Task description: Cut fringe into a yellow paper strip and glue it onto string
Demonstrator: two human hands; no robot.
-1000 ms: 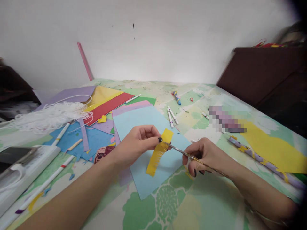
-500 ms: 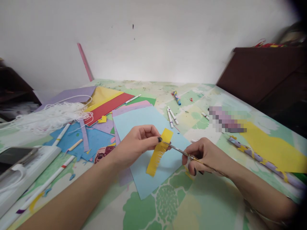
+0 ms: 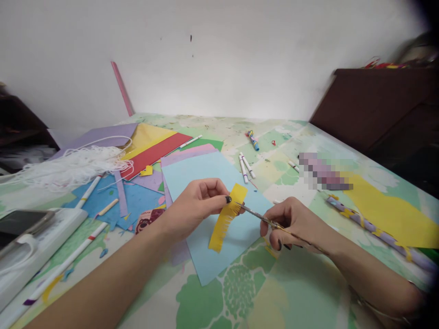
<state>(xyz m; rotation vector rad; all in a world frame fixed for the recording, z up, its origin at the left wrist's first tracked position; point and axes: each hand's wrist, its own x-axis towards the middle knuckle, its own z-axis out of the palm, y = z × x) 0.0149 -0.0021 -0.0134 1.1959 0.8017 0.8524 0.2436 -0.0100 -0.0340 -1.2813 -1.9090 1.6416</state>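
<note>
My left hand (image 3: 206, 201) pinches a yellow paper strip (image 3: 221, 228) between thumb and fingers. Small slits run along the strip's right edge, making a fringe below my thumb; the part above it is uncut. My right hand (image 3: 291, 224) is closed around the handles of a pair of scissors (image 3: 255, 214). Their blade tips meet the strip's right edge just beside my left thumb. Under both hands lies a light blue paper sheet (image 3: 192, 173), partly covering lilac sheets.
To the left are white string (image 3: 78, 167), a white power strip (image 3: 44, 246) with a phone (image 3: 25, 224), and coloured papers with a red sheet (image 3: 154, 155). Markers (image 3: 243, 168) lie beyond the blue sheet. At right are a yellow sheet (image 3: 394, 210) and a decorated purple stick (image 3: 373, 228).
The scissor tips have drawn back slightly to the right along the cut in the strip. Both hands stay in nearly the same place.
</note>
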